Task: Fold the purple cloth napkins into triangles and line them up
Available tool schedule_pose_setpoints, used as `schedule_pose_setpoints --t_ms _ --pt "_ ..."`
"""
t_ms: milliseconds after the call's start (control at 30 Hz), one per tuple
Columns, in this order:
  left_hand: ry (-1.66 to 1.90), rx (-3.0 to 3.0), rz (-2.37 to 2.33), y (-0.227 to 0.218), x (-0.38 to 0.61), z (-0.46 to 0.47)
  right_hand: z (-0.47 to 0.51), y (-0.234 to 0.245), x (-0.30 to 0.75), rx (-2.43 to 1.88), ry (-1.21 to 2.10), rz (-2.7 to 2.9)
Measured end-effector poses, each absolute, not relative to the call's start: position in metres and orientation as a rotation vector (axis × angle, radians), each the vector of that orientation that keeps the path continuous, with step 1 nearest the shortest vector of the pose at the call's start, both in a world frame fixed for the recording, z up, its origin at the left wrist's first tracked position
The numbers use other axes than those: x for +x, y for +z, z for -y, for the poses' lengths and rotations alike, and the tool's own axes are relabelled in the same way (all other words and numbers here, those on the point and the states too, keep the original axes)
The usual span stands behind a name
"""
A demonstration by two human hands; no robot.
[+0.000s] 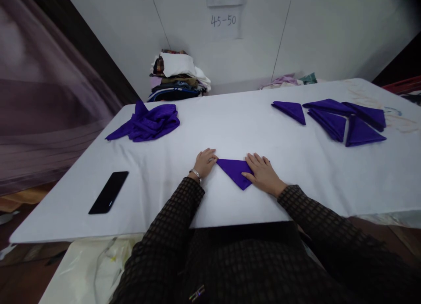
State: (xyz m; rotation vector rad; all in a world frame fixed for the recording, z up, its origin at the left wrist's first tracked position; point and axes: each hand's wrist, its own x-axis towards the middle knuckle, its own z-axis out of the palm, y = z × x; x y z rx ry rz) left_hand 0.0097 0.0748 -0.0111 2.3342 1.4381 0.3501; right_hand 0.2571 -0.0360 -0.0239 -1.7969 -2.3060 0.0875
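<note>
A purple cloth [234, 170], folded into a triangle, lies on the table in front of me. At its left corner my left hand [204, 162] is closed, pinching the tip between thumb and fingers. My right hand [263, 173] rests flat over the cloth's right end, fingers stretched out and thumb apart, hiding that end. Further off to the left is a crumpled heap of purple cloth [154, 123]. Several more folded purple triangles lie at the far right, one purple triangle [291, 111] apart from the others and a purple triangle [363, 132] nearest the right side.
A black phone [109, 193] lies on the white-covered table [171, 172] at the left. Behind the table stands a stack of folded clothes [179, 78] against the wall, with more fabric [284, 80] to its right. Loose pale strings [399, 122] lie at the right end.
</note>
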Motion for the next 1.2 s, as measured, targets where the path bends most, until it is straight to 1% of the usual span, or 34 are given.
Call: schedule_pose_setpoints --t_ms 333,500,567,633,767,867,967,1100,1200 --pt "0.451 2.347 -1.405 -0.016 0.009 -0.076 0.036 -0.023 0.257 -1.802 0.091 2.313" --pt "0.519 2.299 -1.570 -0.006 0.010 -0.072 0.036 -0.022 0.257 -1.806 0.096 2.310" --pt "0.539 2.329 -1.558 0.000 0.020 -0.062 0.036 -0.023 0.257 -1.807 0.090 2.309" --pt "0.486 2.459 -1.403 0.004 0.033 -0.047 0.036 -0.023 0.257 -1.807 0.078 2.310" --pt "0.198 2.703 -1.025 -0.001 0.055 -0.023 0.036 -0.023 0.256 -1.812 0.059 2.312" --pt "0.117 2.743 -1.008 -0.009 0.057 -0.019 0.036 -0.021 0.255 -1.816 0.070 2.311" --pt "0.132 2.751 -1.021 -0.012 0.054 -0.022 0.036 -0.020 0.255 -1.814 0.088 2.307" --pt "0.225 2.730 -1.078 -0.007 0.055 -0.029 0.034 -0.020 0.258 -1.790 0.145 2.275" --pt "0.224 2.741 -1.145 0.000 0.058 -0.038 0.032 -0.021 0.266 -1.739 0.210 2.218"
